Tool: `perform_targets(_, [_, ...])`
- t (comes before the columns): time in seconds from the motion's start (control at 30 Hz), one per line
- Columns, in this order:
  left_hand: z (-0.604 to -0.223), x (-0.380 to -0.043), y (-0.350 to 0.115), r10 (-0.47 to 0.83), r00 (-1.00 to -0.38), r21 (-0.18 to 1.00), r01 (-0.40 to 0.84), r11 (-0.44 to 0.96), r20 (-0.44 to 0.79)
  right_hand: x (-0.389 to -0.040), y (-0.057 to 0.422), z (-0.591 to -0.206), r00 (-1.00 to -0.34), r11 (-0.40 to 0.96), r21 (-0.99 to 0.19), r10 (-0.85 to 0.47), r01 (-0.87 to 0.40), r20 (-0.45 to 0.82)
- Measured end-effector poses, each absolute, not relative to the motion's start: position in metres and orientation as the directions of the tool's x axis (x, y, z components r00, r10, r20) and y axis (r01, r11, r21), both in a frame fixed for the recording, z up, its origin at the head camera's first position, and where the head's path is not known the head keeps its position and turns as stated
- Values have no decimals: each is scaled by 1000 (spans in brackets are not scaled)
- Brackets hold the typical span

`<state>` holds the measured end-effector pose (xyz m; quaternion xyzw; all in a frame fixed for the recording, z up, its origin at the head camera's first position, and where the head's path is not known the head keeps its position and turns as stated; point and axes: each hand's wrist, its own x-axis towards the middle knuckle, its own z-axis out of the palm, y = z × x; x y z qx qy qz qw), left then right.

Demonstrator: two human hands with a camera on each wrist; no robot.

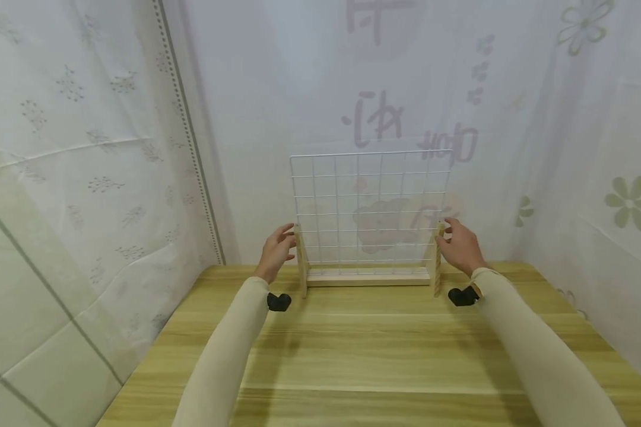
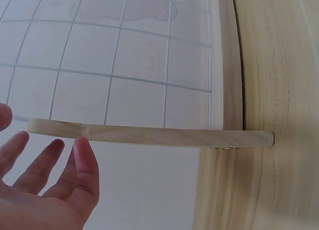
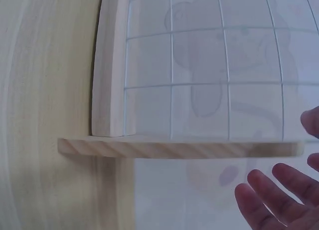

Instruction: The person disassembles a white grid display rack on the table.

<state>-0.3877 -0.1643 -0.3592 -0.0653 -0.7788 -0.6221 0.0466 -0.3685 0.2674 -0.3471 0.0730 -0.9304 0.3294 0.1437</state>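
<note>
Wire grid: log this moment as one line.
left hand: beside left post; right hand: beside right post; wire grid: between posts

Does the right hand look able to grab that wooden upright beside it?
Probably yes: the right hand is beside the wooden upright, its fingers loosely open, and nothing visible blocks the way.

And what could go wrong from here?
The left hand has a fingertip at the left post, apparently touching; a nudge could shift the stand. The right hand looks clear of the right post, so lifting now might be uneven. The wire grid rises well above both posts, so a knock up high could tip it.
</note>
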Motion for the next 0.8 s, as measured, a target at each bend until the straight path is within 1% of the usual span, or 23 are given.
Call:
perform_targets(0.17, [-357, -391, -162, 59, -986, 954, 163, 251, 153, -374, 262, -336, -943, 816, -525, -69, -241, 326])
perform_targets(0.37, [-354, -394, -160, 65, -988, 952, 150, 268, 138, -378, 259, -330, -951, 851, -473, -89, -227, 297])
perform_targets(0.57, [-355, -395, -159, 58, -988, 943, 152, 295, 141, -381, 258, -336, -941, 884, -428, -38, -189, 337])
perform_targets(0.8, [-358, -396, -160, -7, -985, 933, 159, 322, 171, -385, 255, -343, -911, 876, -453, 40, -166, 411])
